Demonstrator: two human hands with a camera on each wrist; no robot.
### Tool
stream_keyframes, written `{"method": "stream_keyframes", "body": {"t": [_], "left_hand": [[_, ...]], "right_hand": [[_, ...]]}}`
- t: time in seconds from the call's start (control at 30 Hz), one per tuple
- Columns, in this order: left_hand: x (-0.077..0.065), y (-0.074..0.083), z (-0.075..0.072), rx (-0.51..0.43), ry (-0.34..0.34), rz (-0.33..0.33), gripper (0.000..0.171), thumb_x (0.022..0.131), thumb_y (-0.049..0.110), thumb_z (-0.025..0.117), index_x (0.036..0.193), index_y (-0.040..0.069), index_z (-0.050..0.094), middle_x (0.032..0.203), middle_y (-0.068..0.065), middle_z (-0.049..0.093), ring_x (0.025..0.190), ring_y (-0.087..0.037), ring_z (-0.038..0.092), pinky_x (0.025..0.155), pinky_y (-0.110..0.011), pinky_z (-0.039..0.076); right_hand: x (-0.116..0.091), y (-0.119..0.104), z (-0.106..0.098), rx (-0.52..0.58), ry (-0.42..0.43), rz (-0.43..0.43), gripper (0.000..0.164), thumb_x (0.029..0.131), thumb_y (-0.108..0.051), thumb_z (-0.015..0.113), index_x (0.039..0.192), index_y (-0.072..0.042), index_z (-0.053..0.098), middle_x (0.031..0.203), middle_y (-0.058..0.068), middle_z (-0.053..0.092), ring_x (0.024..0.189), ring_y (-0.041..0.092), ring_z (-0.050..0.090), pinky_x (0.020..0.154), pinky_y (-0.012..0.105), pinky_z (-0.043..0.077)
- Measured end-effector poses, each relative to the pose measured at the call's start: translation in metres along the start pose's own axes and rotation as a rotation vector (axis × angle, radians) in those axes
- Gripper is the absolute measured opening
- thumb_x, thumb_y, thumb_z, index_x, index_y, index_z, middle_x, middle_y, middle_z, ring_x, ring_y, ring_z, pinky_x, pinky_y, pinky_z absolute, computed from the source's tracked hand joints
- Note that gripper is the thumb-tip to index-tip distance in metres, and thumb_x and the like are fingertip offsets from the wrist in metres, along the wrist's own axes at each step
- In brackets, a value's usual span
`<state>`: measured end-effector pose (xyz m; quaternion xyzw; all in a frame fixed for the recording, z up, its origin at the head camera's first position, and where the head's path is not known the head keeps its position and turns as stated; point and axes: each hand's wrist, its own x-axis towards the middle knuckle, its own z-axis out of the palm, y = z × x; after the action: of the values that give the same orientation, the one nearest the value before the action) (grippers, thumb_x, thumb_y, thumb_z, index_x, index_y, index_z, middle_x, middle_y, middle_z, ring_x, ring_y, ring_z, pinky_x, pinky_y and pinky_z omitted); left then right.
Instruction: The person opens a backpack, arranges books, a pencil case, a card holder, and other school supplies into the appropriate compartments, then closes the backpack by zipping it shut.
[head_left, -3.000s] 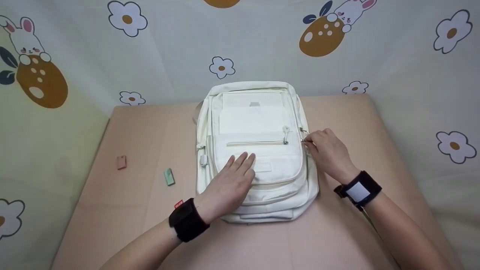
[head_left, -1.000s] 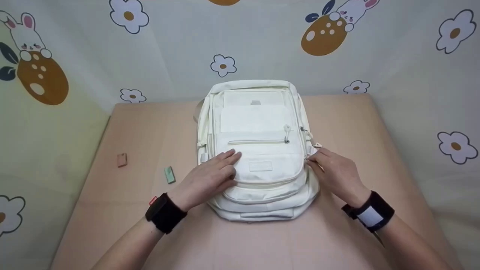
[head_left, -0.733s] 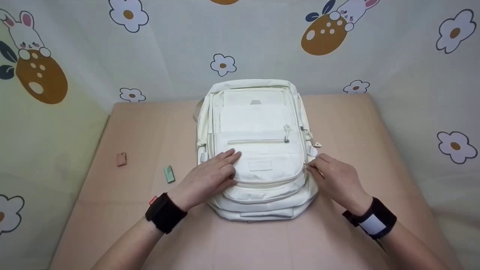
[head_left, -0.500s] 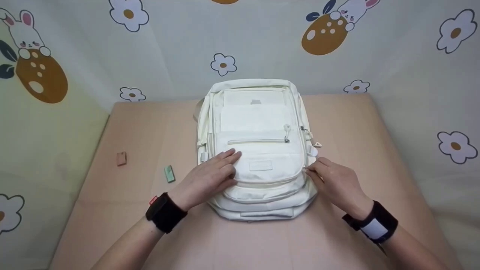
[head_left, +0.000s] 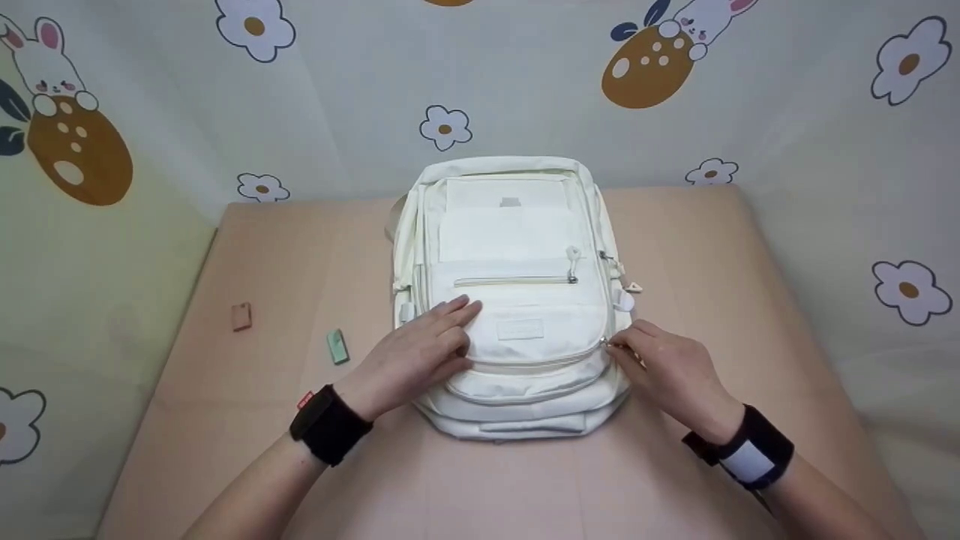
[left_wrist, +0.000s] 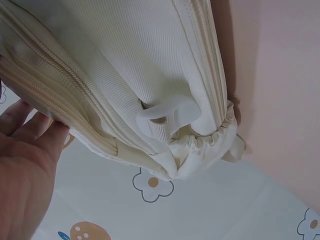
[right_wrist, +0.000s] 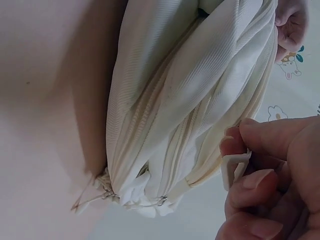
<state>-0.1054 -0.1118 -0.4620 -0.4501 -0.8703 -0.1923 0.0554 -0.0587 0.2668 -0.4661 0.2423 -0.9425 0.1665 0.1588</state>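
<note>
A white backpack (head_left: 517,232) lies front side up on the pink table, its top away from me. My right hand (head_left: 675,367) pinches a zipper pull (right_wrist: 231,167) between thumb and fingers; in the right wrist view the pull shows as a pale loop. The slider is at the lower right corner of the front pocket (head_left: 555,311). My left hand (head_left: 416,352) rests on the lower left of the bag's front, fingers extended. In the left wrist view its fingertips (left_wrist: 55,135) touch the bag beside a zipper, and a white side loop (left_wrist: 172,112) shows.
A small pink block (head_left: 241,316) and a small green block (head_left: 337,346) lie on the table (head_left: 285,262) left of the bag. Another zipper pull (head_left: 573,262) lies on the bag's front. A patterned cloth (head_left: 360,90) hangs behind the table and at both sides.
My right hand has drawn the zipper pull down the pocket's right side to its lower corner. My left hand has shifted left on the bag since the earliest frame, then stayed put.
</note>
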Motion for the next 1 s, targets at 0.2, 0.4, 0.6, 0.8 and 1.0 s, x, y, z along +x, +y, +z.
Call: {"method": "stream_keyframes", "body": {"t": [0.2, 0.4, 0.6, 0.8, 1.0], "left_hand": [[-0.001, -0.002, 0.002, -0.014, 0.005, -0.001, 0.013, 0.099, 0.023, 0.07, 0.1, 0.014, 0.061, 0.16, -0.012, 0.04, 0.151, -0.023, 0.03, 0.121, -0.038, 0.025], [-0.003, -0.005, 0.003, -0.025, 0.031, 0.017, 0.013, 0.098, 0.022, 0.071, 0.1, 0.014, 0.061, 0.159, -0.012, 0.041, 0.151, -0.025, 0.031, 0.12, -0.042, 0.029], [-0.004, -0.005, 0.004, -0.034, 0.044, 0.025, 0.012, 0.098, 0.02, 0.071, 0.101, 0.014, 0.061, 0.159, -0.012, 0.041, 0.151, -0.024, 0.031, 0.12, -0.042, 0.029], [-0.004, -0.003, 0.005, -0.015, 0.053, 0.022, 0.013, 0.098, 0.02, 0.071, 0.101, 0.013, 0.06, 0.159, -0.012, 0.041, 0.151, -0.024, 0.031, 0.121, -0.041, 0.026], [-0.004, -0.001, 0.006, -0.007, 0.041, 0.006, 0.012, 0.099, 0.019, 0.07, 0.1, 0.013, 0.06, 0.16, -0.012, 0.041, 0.151, -0.025, 0.03, 0.121, -0.041, 0.026]], "right_hand": [[0.0, 0.0, 0.002, -0.006, -0.029, 0.032, 0.01, 0.09, -0.014, 0.08, 0.099, -0.014, 0.074, 0.089, -0.007, 0.066, 0.066, 0.005, 0.056, 0.052, 0.024, 0.044], [-0.001, -0.001, 0.004, -0.028, -0.049, 0.052, 0.008, 0.092, -0.016, 0.078, 0.099, -0.015, 0.074, 0.091, -0.006, 0.066, 0.067, 0.005, 0.056, 0.052, 0.025, 0.044], [-0.001, -0.002, 0.005, -0.033, -0.017, 0.022, 0.006, 0.092, -0.015, 0.077, 0.096, -0.015, 0.073, 0.088, -0.006, 0.065, 0.062, 0.005, 0.053, 0.049, 0.025, 0.041], [-0.002, -0.008, 0.004, -0.04, -0.021, 0.022, 0.005, 0.092, -0.013, 0.075, 0.096, -0.013, 0.072, 0.087, -0.005, 0.063, 0.062, 0.006, 0.052, 0.049, 0.026, 0.041], [-0.004, -0.015, 0.004, -0.047, -0.022, 0.026, 0.002, 0.094, -0.012, 0.073, 0.096, -0.011, 0.073, 0.084, -0.005, 0.061, 0.06, 0.004, 0.05, 0.048, 0.024, 0.039]]}}
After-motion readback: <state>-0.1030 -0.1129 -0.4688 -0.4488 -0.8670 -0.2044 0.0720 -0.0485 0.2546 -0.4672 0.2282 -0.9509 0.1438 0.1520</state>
